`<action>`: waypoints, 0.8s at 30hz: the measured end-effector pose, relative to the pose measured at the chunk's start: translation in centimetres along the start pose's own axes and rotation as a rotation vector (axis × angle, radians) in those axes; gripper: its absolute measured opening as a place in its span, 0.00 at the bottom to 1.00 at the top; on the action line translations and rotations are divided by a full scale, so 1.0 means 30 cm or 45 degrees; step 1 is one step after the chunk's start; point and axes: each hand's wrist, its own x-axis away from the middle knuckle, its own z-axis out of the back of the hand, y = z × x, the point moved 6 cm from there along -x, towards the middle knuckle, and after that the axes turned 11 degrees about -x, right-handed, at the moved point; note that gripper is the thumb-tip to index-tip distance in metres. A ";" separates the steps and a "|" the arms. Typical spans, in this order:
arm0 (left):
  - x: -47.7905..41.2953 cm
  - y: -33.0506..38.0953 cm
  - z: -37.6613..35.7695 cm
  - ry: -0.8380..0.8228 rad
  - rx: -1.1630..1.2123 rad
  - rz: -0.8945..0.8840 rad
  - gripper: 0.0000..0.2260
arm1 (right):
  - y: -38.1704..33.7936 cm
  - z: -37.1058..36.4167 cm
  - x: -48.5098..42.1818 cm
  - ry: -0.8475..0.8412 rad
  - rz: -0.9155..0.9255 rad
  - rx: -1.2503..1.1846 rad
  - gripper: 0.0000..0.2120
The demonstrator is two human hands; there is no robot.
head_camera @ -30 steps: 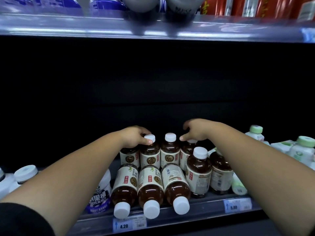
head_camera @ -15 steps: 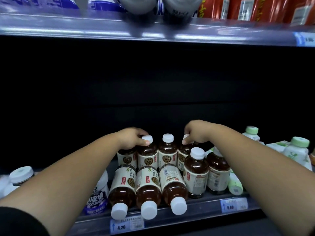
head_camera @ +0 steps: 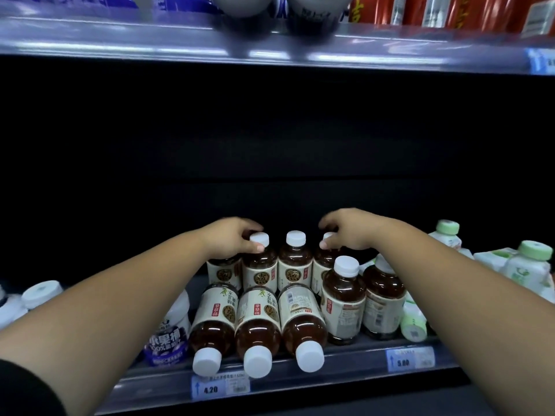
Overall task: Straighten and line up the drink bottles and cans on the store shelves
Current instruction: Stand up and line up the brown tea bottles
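Note:
Brown tea bottles with white caps fill the middle of the lower shelf (head_camera: 300, 382). Three lie on their sides (head_camera: 258, 328) at the front, caps toward me. Behind them stands a row of upright ones. My left hand (head_camera: 231, 238) grips the cap and neck of the upright bottle second from the left (head_camera: 259, 270). My right hand (head_camera: 348, 229) pinches the cap of the upright bottle at the row's right end (head_camera: 322, 265); its cap is mostly hidden by my fingers. One bottle (head_camera: 294, 264) stands untouched between them. Two more upright bottles (head_camera: 344, 298) stand front right.
White bottles with green caps (head_camera: 528, 265) crowd the right end, one lying down (head_camera: 414, 319). A white and purple tub (head_camera: 169, 337) and white-lidded jars (head_camera: 42, 292) sit left. Price tags (head_camera: 220, 385) line the front rail. The upper shelf (head_camera: 270, 46) holds cans and red packs overhead.
My right hand has come down from above the right bottle's cap and closed on it. My left hand keeps its hold. The view has shifted slightly.

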 end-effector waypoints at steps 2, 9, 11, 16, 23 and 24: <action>0.038 0.018 0.029 0.048 0.026 -0.008 0.28 | -0.050 0.018 0.015 0.090 0.125 -0.035 0.29; 0.304 0.051 0.049 0.069 -0.018 0.065 0.24 | -0.330 -0.099 0.145 -0.091 0.651 -0.054 0.29; 0.389 0.054 0.017 0.032 -0.133 0.051 0.25 | -0.373 -0.171 0.194 -0.178 0.710 -0.046 0.28; 0.574 0.052 -0.091 0.022 -0.576 -0.157 0.28 | -0.395 -0.346 0.306 -0.256 0.675 -0.038 0.27; 0.665 0.043 -0.183 0.087 -0.869 -0.387 0.29 | -0.388 -0.475 0.405 -0.096 0.534 -0.019 0.32; 0.666 0.037 -0.186 0.109 -0.871 -0.391 0.29 | -0.387 -0.483 0.410 -0.074 0.505 -0.031 0.31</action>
